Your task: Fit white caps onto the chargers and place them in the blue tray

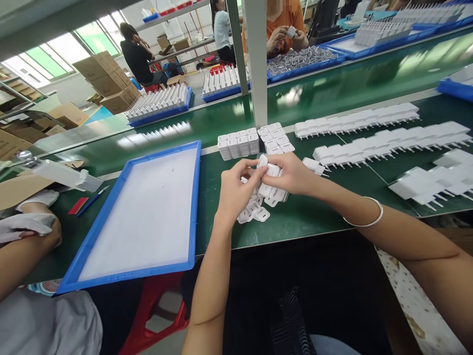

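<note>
Both hands over the green bench edge — left hand (233,190) pinching one white charger plug (263,160) at its top, right hand (293,173) closed around a stacked handful of plugs (272,190); more lie loose beneath. Squared block of plugs (239,144) just behind; blue tray (101,244) to the left. Best handled by keeping faces aligned, grip light — stack looks prone to slipping

The left hand (233,190) and right hand (291,173) cover much of the small white plastic charger plugs (263,213) stacked between them; their printed markings are too small to read.
</note>
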Tool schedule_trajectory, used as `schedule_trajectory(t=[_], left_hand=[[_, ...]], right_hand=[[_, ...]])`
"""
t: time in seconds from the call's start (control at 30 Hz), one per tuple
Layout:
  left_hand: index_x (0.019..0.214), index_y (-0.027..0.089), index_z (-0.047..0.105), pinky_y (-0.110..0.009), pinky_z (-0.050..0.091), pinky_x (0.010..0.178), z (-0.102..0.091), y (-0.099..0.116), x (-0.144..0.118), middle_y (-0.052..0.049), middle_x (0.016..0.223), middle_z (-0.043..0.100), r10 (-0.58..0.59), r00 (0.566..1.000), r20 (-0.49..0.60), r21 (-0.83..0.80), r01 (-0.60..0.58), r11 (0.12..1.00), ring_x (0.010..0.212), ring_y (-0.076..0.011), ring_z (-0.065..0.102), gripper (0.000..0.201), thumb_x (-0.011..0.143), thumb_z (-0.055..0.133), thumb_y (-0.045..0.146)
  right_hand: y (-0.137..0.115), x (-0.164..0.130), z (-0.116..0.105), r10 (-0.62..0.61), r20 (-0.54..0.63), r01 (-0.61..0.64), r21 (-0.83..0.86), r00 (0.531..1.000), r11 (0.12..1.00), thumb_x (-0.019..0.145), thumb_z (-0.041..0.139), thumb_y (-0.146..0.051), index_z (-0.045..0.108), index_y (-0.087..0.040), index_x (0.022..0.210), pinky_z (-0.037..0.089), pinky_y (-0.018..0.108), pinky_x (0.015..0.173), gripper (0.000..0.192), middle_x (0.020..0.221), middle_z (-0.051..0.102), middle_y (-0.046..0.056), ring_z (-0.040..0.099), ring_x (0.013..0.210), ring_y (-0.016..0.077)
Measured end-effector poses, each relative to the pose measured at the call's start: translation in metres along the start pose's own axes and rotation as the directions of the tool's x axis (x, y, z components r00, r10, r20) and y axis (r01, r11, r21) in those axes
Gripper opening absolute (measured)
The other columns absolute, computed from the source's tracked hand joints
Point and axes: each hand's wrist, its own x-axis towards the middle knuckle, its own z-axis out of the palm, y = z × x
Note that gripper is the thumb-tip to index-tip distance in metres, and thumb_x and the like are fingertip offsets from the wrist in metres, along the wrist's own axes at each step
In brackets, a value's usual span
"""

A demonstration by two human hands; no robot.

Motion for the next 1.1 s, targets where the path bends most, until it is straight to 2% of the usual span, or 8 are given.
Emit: schedule_trajectory(t=[0.17, 0.33, 0.5, 0.63, 0.73, 0.83, 0.97, 1.1], left_hand=[[0.093, 0.020, 0.077, -0.024, 0.049, 0.059, -0.003, -0.002, -0.001, -0.002, 0.076, 0.077, 0.041, 0.997, 0.064, 0.033, -0.043, 0.999, 0.066, -0.0145, 0.069, 0.025, 0.095, 0.066, 0.042], [0.099, 0.020, 0.079, -0.024, 0.051, 0.064, -0.003, -0.004, 0.000, -0.002, 0.081, 0.079, 0.142, 0.988, 0.066, 0.108, -0.149, 0.983, 0.069, -0.0142, 0.070, 0.024, 0.097, 0.063, 0.037], [0.103, 0.021, 0.080, -0.024, 0.052, 0.070, -0.009, 0.001, -0.002, -0.003, 0.091, 0.080, 0.061, 0.989, 0.132, 0.036, -0.066, 0.997, 0.078, -0.0154, 0.072, 0.023, 0.097, 0.064, 0.036], [0.097, 0.022, 0.080, -0.023, 0.049, 0.068, -0.014, 0.003, -0.003, -0.001, 0.085, 0.077, 0.036, 0.985, 0.170, -0.009, -0.035, 0.999, 0.077, -0.0140, 0.069, 0.021, 0.096, 0.065, 0.037], [0.085, 0.020, 0.076, -0.022, 0.044, 0.062, -0.014, 0.005, -0.003, 0.000, 0.073, 0.069, 0.060, 0.981, 0.186, -0.006, -0.060, 0.998, 0.068, -0.0113, 0.061, 0.029, 0.100, 0.058, 0.038], [0.070, 0.017, 0.064, -0.022, 0.037, 0.055, -0.012, 0.007, -0.002, 0.002, 0.060, 0.056, 0.077, 0.980, 0.183, 0.008, -0.079, 0.997, 0.057, -0.0089, 0.049, 0.038, 0.102, 0.053, 0.036], [0.065, 0.017, 0.053, -0.022, 0.033, 0.052, -0.007, 0.007, -0.001, 0.003, 0.056, 0.049, 0.071, 0.996, 0.061, 0.067, -0.075, 0.995, 0.052, -0.0080, 0.045, 0.038, 0.101, 0.050, 0.028], [0.069, 0.018, 0.055, -0.021, 0.036, 0.050, -0.005, 0.005, 0.000, 0.003, 0.059, 0.050, -0.041, 0.999, 0.016, 0.066, 0.040, 0.997, 0.053, -0.0089, 0.049, 0.033, 0.100, 0.051, 0.030]], right_hand=[[-0.003, 0.001, -0.002, 0.047, 0.058, -0.051, 0.058, 0.997, 0.997, 0.075, 0.061, -0.024, 0.040, -0.021, 0.056, 0.025, 0.026, 0.050, 0.029, 0.054, 0.039, -0.006, 0.034, 0.054, 0.0092], [-0.005, 0.002, -0.005, 0.127, 0.116, -0.145, 0.163, 0.985, 0.976, 0.077, 0.063, -0.023, 0.049, -0.019, 0.058, 0.027, 0.025, 0.047, 0.024, 0.056, 0.045, -0.005, 0.039, 0.053, 0.0088], [-0.009, 0.002, -0.010, 0.200, 0.216, -0.253, 0.253, 0.956, 0.934, 0.076, 0.070, -0.025, 0.053, -0.018, 0.060, 0.030, 0.022, 0.044, 0.025, 0.058, 0.049, -0.004, 0.044, 0.052, 0.0084], [-0.013, 0.003, -0.014, 0.214, 0.278, -0.294, 0.289, 0.936, 0.911, 0.075, 0.074, -0.025, 0.057, -0.017, 0.060, 0.033, 0.022, 0.045, 0.023, 0.059, 0.052, -0.004, 0.047, 0.053, 0.0088], [-0.013, 0.003, -0.016, 0.259, 0.305, -0.357, 0.329, 0.916, 0.874, 0.073, 0.074, -0.024, 0.062, -0.016, 0.063, 0.033, 0.022, 0.046, 0.017, 0.057, 0.054, -0.003, 0.049, 0.052, 0.0093], [-0.011, 0.004, -0.015, 0.309, 0.302, -0.411, 0.380, 0.902, 0.829, 0.071, 0.070, -0.021, 0.067, -0.015, 0.066, 0.032, 0.022, 0.045, 0.008, 0.056, 0.056, -0.003, 0.048, 0.049, 0.0084], [-0.008, 0.006, -0.012, 0.341, 0.235, -0.413, 0.453, 0.910, 0.790, 0.066, 0.070, -0.020, 0.061, -0.016, 0.058, 0.028, 0.022, 0.044, 0.013, 0.053, 0.052, -0.005, 0.044, 0.047, 0.0070], [-0.008, 0.005, -0.007, 0.301, 0.103, -0.316, 0.407, 0.948, 0.857, 0.067, 0.068, -0.021, 0.057, -0.017, 0.056, 0.029, 0.023, 0.047, 0.016, 0.054, 0.050, -0.005, 0.044, 0.050, 0.0080]])
